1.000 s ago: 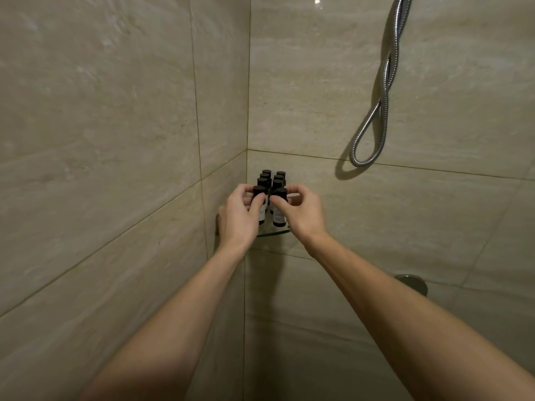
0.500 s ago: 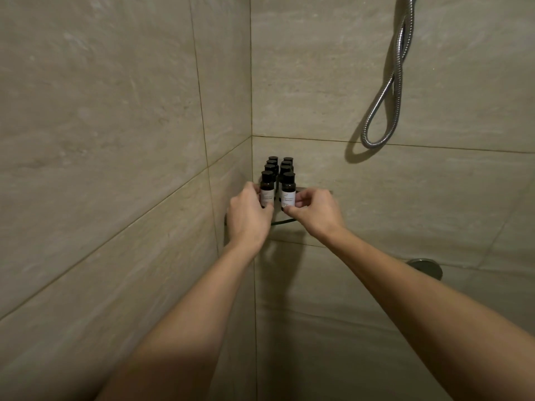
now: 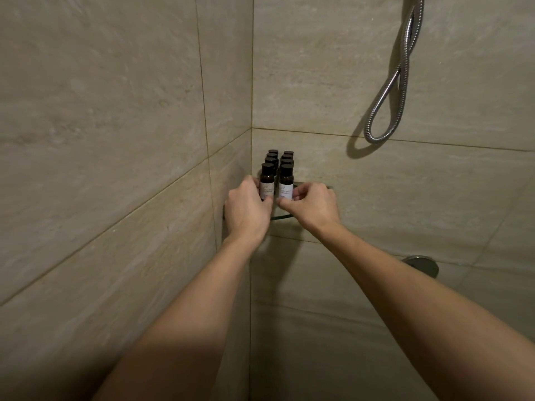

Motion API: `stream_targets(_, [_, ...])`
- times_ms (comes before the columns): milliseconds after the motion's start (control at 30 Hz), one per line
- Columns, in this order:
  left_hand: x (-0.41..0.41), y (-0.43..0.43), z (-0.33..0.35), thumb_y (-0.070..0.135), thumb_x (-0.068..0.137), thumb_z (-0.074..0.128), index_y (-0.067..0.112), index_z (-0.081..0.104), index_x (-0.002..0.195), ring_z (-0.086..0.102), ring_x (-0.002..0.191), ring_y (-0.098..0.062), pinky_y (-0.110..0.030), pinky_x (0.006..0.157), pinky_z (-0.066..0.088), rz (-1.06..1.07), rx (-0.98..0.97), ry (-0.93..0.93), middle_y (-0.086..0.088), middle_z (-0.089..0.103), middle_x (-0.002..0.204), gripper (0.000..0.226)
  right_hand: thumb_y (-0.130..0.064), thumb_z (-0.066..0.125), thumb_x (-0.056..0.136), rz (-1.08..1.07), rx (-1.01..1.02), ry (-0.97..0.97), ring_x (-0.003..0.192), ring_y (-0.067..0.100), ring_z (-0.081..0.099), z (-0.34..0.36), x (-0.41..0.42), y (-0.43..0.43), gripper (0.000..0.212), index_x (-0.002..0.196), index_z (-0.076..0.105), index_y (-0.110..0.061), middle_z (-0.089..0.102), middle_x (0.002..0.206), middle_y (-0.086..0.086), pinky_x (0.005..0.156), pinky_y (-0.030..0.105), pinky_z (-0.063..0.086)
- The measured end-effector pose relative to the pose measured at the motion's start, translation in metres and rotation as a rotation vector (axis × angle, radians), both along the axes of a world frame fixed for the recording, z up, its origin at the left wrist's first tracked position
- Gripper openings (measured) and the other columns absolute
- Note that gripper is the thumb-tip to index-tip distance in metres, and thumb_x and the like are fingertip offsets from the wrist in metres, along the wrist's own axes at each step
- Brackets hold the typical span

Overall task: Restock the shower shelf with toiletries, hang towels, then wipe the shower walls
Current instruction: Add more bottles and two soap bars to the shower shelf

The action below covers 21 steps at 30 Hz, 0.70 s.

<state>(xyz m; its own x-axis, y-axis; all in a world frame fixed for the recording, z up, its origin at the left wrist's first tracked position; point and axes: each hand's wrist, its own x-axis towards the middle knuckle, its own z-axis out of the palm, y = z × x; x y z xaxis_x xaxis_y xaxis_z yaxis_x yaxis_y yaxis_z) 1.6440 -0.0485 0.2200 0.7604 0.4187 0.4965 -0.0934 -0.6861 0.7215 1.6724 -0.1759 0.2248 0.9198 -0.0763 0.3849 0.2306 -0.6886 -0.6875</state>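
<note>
Several small dark toiletry bottles with black caps and white labels stand in two rows on a glass corner shelf (image 3: 285, 217) where the two tiled walls meet. My left hand (image 3: 249, 211) grips the base of the front left bottle (image 3: 267, 180). My right hand (image 3: 311, 205) pinches the base of the front right bottle (image 3: 286, 182). Both front bottles stand upright side by side. My hands hide most of the shelf and the bottles' lower ends.
A chrome shower hose (image 3: 389, 91) hangs in a loop on the right wall, above and right of the shelf. A round chrome wall fitting (image 3: 424, 264) sits lower right, partly behind my right forearm. Beige stone tiles cover both walls.
My fingers have slid down from the caps to the bases of the two front bottles. The view has shifted, so the shelf sits a little higher and further right in the frame.
</note>
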Motion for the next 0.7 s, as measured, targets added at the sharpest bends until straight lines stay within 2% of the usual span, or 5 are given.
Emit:
stream_targets(100, [0.0004,0.0003,-0.0004,0.03,0.085,0.074,0.021,0.066,0.099,0.071,0.085,-0.024,-0.042,0.076,0.059,-0.007,-0.007,0.005,-0.001,0.074,0.089,0.019,-0.063,0.078,0.062,-0.054,-0.011,-0.017,0.084,0.023,0.068,-0.0006,-0.0033,0.0045,0.041,0.067,0.06,-0.026,0.07,0.07,-0.005,0.076,0.046,0.057])
stream_targets(267, [0.0024,0.0009,-0.0005,0.03,0.085,0.075,0.02,0.067,0.099,0.071,0.084,-0.022,-0.042,0.076,0.06,-0.013,-0.013,0.008,0.0,0.074,0.089,0.02,-0.065,0.066,0.056,-0.061,-0.005,0.016,0.091,0.027,0.066,0.0012,-0.0053,0.008,0.041,0.069,0.066,-0.026,0.072,0.074,-0.004,0.081,0.047,0.057])
stream_targets(433, [0.0043,0.0017,-0.0016,0.033,0.085,0.074,0.022,0.07,0.099,0.072,0.086,-0.025,-0.042,0.077,0.06,-0.023,-0.014,0.01,-0.002,0.075,0.09,0.018,-0.057,0.066,0.06,-0.047,0.002,0.031,0.093,0.027,0.066,0.0025,-0.0055,0.0052,0.026,0.058,0.062,-0.031,0.073,0.073,-0.004,0.084,0.046,0.056])
stream_targets(600, [0.0043,0.0032,-0.003,0.029,0.086,0.074,0.02,0.071,0.101,0.072,0.089,-0.026,-0.042,0.08,0.06,-0.032,0.008,0.016,-0.004,0.076,0.093,0.018,-0.059,0.064,0.059,-0.045,-0.006,0.048,0.099,0.026,0.065,0.0037,-0.0041,0.0077,0.038,0.078,0.076,-0.027,0.075,0.081,-0.002,0.087,0.046,0.055])
stream_targets(700, [0.0003,0.0034,-0.002,0.03,0.087,0.072,0.016,0.067,0.111,0.072,0.095,-0.027,-0.043,0.082,0.06,-0.043,0.014,0.046,-0.007,0.075,0.102,0.027,-0.054,0.069,0.064,-0.041,-0.022,0.052,0.099,0.025,0.066,0.0023,-0.0067,0.0053,0.039,0.086,0.078,-0.024,0.076,0.084,-0.002,0.086,0.045,0.056])
